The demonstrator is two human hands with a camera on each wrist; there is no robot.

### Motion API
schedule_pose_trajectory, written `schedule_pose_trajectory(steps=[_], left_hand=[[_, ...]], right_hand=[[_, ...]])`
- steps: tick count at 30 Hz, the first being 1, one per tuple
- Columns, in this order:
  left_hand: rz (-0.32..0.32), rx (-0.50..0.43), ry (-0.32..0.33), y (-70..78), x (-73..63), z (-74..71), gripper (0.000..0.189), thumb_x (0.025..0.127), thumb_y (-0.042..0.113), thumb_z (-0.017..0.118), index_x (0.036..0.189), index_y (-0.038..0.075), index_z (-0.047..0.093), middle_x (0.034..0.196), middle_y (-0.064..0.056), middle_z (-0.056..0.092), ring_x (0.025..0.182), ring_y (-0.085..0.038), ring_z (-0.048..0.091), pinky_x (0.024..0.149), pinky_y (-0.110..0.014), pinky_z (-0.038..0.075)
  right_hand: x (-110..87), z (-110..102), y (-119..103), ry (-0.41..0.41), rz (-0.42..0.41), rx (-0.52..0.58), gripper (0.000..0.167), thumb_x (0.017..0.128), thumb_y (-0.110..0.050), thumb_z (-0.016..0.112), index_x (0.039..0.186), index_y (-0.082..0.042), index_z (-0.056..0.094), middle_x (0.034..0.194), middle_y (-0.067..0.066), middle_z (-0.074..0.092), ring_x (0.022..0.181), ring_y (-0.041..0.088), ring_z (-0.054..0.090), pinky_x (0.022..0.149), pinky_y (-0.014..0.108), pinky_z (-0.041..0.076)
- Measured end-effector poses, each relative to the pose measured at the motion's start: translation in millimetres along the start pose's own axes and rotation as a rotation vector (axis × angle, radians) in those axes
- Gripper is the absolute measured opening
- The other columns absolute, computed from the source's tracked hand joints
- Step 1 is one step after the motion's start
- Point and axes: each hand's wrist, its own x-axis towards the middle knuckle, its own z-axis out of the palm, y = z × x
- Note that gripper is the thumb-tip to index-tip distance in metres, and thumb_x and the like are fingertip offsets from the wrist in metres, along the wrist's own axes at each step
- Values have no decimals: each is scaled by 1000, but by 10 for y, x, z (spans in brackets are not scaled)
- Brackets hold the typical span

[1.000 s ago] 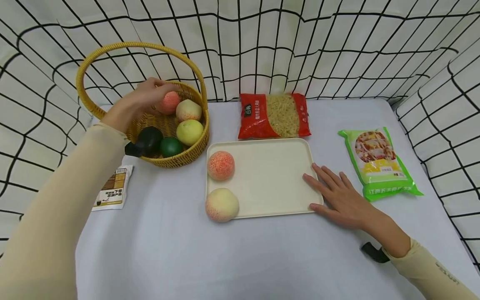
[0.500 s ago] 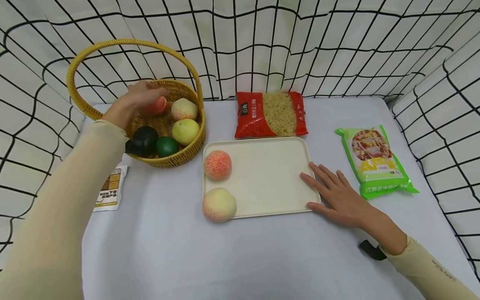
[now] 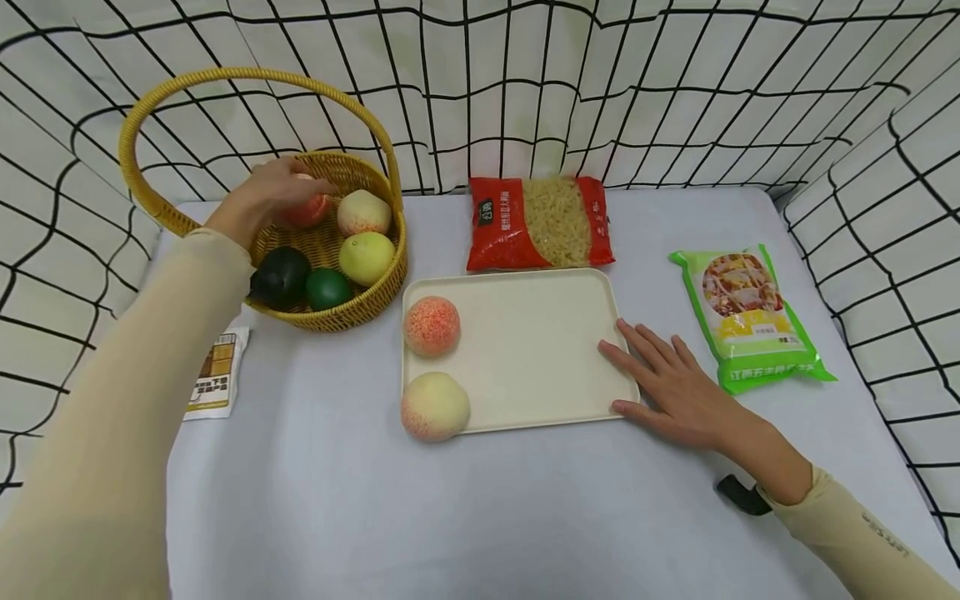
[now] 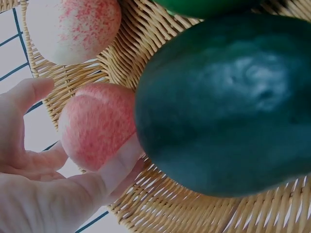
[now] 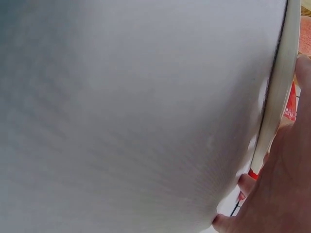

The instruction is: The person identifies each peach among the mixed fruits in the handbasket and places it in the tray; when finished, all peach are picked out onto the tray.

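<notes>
Inside the yellow wicker basket (image 3: 382, 304), my left hand (image 3: 273, 192) holds a red peach (image 4: 99, 124) between thumb and fingers; one upper finger stands apart from it. Beside it in the basket lie a pale peach (image 3: 364, 212), a yellow-green round fruit (image 3: 367, 257), a smooth green fruit (image 3: 327, 289) and a large dark green oval fruit (image 4: 223, 107). My right hand (image 3: 678, 396) rests with spread fingers on the right edge of the cream tray (image 3: 540, 350). An orange-red peach (image 3: 432, 326) and a pale yellow peach (image 3: 435, 407) sit at the tray's left side.
A red bag of pasta (image 3: 540, 223) lies behind the tray. To the right is a green food packet (image 3: 750, 321). A small white packet (image 3: 217, 375) lies below the basket, partly hidden by my left sleeve. Black-grid netting (image 3: 510, 92) surrounds the white table.
My left hand has moved left within the basket, carrying the red peach away from the pale one. The right hand keeps its place on the tray. The head view has shifted slightly.
</notes>
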Motion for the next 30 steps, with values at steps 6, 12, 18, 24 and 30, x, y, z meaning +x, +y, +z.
schedule_pose_trajectory(steps=[6,12,18,24,30], left_hand=[[45,-80,-25,-37,65,55,79,101,45,58,149,0,14,145,-29,34,127,-40,50,100,-53,58],[48,-69,19,-80,114,94,72,100,44,61,140,4,17,137,-26,36,124,-37,48,97,-47,54],[48,-34,72,-89,83,126,76,101,43,61,146,2,14,149,-34,29,132,-44,44,110,-55,48],[66,-19,80,-91,40,106,67,100,36,63,139,2,20,142,-34,34,131,-46,43,108,-58,45],[81,5,91,-89,-33,57,77,99,39,64,148,0,20,149,-35,36,133,-45,44,109,-56,45]], right_hand=[[3,3,10,-2,-1,5,85,100,-58,64,170,-39,20,183,2,5,167,37,11,126,77,14],[4,-5,11,-5,0,8,85,100,-58,64,170,-39,20,183,2,5,167,37,11,125,78,13],[9,-20,-4,-2,-2,8,84,100,-57,64,170,-38,21,182,2,6,166,37,12,126,77,14],[0,-37,-26,14,-11,0,84,100,-56,65,170,-37,23,182,3,9,166,38,14,125,77,15],[-13,-34,-24,27,-17,-10,83,100,-56,65,170,-37,23,182,3,10,165,38,16,125,77,16]])
